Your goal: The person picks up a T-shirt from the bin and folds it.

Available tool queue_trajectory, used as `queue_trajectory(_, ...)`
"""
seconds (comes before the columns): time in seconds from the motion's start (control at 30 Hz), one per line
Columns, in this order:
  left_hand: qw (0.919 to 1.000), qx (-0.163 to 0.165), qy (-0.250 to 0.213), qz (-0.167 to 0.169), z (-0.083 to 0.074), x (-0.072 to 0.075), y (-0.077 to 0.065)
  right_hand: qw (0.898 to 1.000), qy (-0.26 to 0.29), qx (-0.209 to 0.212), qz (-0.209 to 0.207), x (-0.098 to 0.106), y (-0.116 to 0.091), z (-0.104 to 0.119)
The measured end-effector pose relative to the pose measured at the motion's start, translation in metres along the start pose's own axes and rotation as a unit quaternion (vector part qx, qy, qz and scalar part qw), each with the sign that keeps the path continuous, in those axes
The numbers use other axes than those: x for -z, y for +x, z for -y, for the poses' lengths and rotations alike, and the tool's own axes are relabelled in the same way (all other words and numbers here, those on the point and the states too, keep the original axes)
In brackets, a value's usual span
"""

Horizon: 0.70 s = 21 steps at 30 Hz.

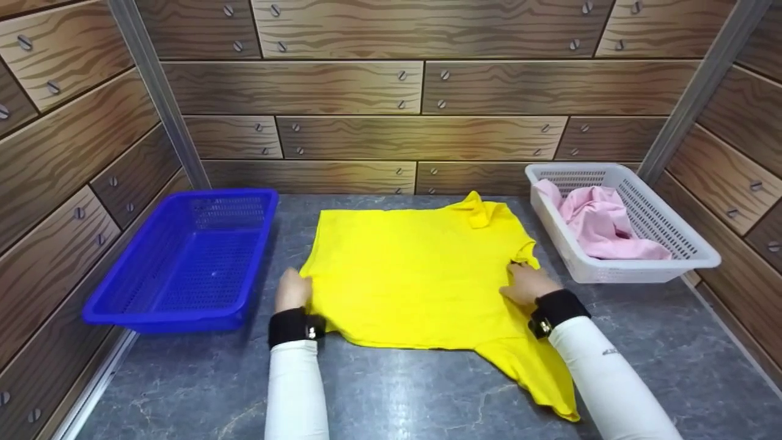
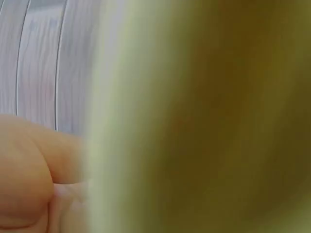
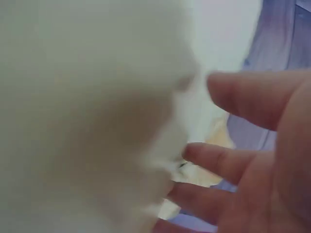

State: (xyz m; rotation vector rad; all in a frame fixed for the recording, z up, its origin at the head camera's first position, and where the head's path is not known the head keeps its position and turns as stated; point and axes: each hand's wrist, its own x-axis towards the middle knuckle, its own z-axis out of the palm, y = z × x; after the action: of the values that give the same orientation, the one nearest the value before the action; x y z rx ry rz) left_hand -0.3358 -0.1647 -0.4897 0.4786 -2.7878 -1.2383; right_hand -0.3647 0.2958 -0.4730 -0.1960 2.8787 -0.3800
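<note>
Pinch the yellow shirt (image 1: 415,275) evenly at left and right before shifting it — your right hand (image 1: 530,285) has its fingers apart; whether your left hand (image 1: 293,289) grips, I can't tell.

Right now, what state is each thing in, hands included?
Yellow shirt: spread out, far right corner bunched.
Blue basket: upright, bottom showing.
Pink cloth: crumpled.
White basket: upright, holding pink cloth.
Left hand: at shirt's left edge, grip hidden.
Right hand: at shirt's right side, fingers apart.
</note>
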Motion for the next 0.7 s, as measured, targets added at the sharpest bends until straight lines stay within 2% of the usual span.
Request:
queue_trajectory(0.13, 0.9991, 0.021, 0.023, 0.030, 0.015, 0.014, -0.002, 1.000, 0.003, -0.003, 0.011, -0.006, -0.002, -0.001)
queue_trajectory(0.23, 0.9955, 0.024, 0.028, 0.087, 0.017, 0.021, -0.004, 1.000, 0.002, 0.011, 0.001, -0.004, -0.001, -0.004)
queue_trajectory(0.33, 0.9911, 0.008, 0.029, 0.130, 0.018, 0.026, -0.006, 1.000, 0.005, 0.021, -0.005, -0.003, 0.000, -0.006)
queue_trajectory(0.4, 0.9894, -0.003, 0.030, 0.142, 0.018, 0.029, -0.007, 1.000, 0.010, 0.021, -0.004, -0.003, 0.000, -0.006)
queue_trajectory(0.47, 0.9897, -0.008, 0.031, 0.139, 0.019, 0.030, -0.007, 1.000, 0.015, 0.019, -0.002, -0.004, 0.000, -0.006)
queue_trajectory(0.57, 0.9912, 0.007, 0.035, 0.127, 0.017, 0.034, -0.011, 1.000, 0.018, 0.016, -0.006, -0.006, -0.001, -0.006)
queue_trajectory(0.63, 0.9935, 0.018, 0.053, 0.099, 0.013, 0.036, -0.015, 1.000, 0.018, 0.015, -0.017, -0.007, -0.001, -0.004)
queue_trajectory(0.7, 0.9956, 0.015, 0.063, 0.068, 0.006, 0.037, -0.018, 0.999, 0.014, 0.014, -0.033, -0.009, -0.002, -0.002)
